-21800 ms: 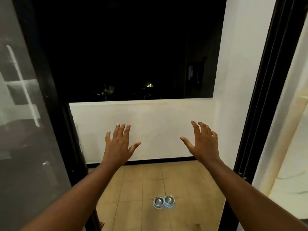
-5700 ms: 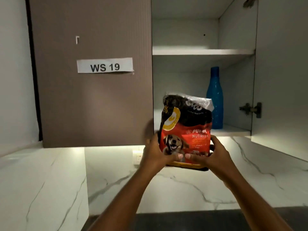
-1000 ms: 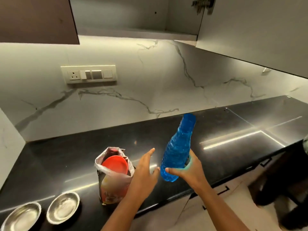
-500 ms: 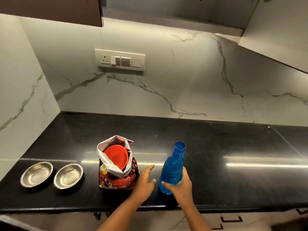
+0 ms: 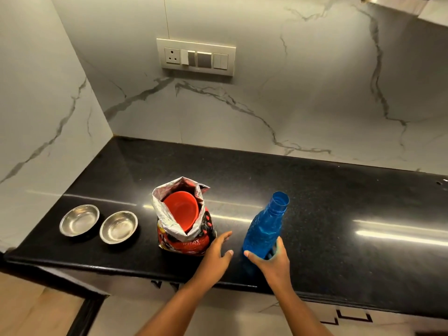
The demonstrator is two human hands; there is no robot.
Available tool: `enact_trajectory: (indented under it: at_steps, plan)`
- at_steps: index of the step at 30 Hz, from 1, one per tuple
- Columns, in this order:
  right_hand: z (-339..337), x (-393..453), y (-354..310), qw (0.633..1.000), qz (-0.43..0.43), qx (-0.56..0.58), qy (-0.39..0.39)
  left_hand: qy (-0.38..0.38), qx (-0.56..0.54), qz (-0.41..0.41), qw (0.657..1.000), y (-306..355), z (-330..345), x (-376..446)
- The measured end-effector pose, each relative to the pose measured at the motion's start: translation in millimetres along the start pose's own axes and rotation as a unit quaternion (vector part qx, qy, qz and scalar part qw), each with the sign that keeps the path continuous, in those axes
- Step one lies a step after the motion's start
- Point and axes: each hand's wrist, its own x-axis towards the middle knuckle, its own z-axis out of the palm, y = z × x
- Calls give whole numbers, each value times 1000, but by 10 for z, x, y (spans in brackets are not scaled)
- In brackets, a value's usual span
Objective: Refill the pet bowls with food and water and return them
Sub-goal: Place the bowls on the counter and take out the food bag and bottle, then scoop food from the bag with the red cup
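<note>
Two empty steel pet bowls, the left bowl (image 5: 79, 220) and the right bowl (image 5: 118, 227), sit side by side at the left end of the black counter (image 5: 339, 214). An open red pet food bag (image 5: 185, 229) stands to their right with an orange scoop cup (image 5: 180, 209) in its mouth. A blue ribbed water bottle (image 5: 265, 226), uncapped, stands tilted slightly right of the bag. My right hand (image 5: 269, 263) grips the bottle's base. My left hand (image 5: 214, 257) is spread flat, fingers apart, between bag and bottle, close to the bag's lower right corner.
A marble backsplash carries a switch and socket panel (image 5: 196, 57). A marble side wall (image 5: 36, 105) closes the counter's left end. An upper cabinet's edge (image 5: 400, 3) shows at top right. Drawer fronts (image 5: 351, 316) lie below the counter's front edge.
The view has moved closer and lower toward the counter. The bottle has come down onto the counter, still held at its base. My left hand stays open near the bag.
</note>
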Motion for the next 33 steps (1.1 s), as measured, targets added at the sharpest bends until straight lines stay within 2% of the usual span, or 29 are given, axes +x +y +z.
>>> enact_trajectory:
  at_steps: [4, 6, 8, 10, 13, 15, 22, 25, 28, 33]
  plan:
    - [68, -169, 130, 995, 87, -16, 43, -37, 8, -16, 999, -102, -88, -205]
    - [74, -243, 123, 985, 165, 26, 53, -63, 19, -23, 998, -148, -153, -307]
    - [92, -335, 62, 971, 224, 88, 11, -80, 30, -35, 996, -218, -246, -394]
    - [142, -435, -66, 965, 228, 118, -45, -83, 39, -38, 995, -298, -367, -467]
    - [239, -556, -367, 968, 175, 145, -103, -72, 48, -47, 995, -385, -560, -534]
    - [337, -600, -580, 975, 119, 152, -112, -65, 45, -61, 995, -433, -734, -596]
    - [444, -505, -1482, 989, -88, 113, -42, -46, -31, -96, 994, -356, -1396, -752]
    - [503, -309, -1851, 986, -160, 40, -19, -1, -124, -89, 988, -96, -1689, -737]
    - [667, -178, -2048, 978, -188, -73, -45, 20, -193, -79, 978, 104, -1846, -736]
    - [970, 24, -2194, 947, -218, -222, -77, 56, -157, -54, 985, 376, -1837, -614]
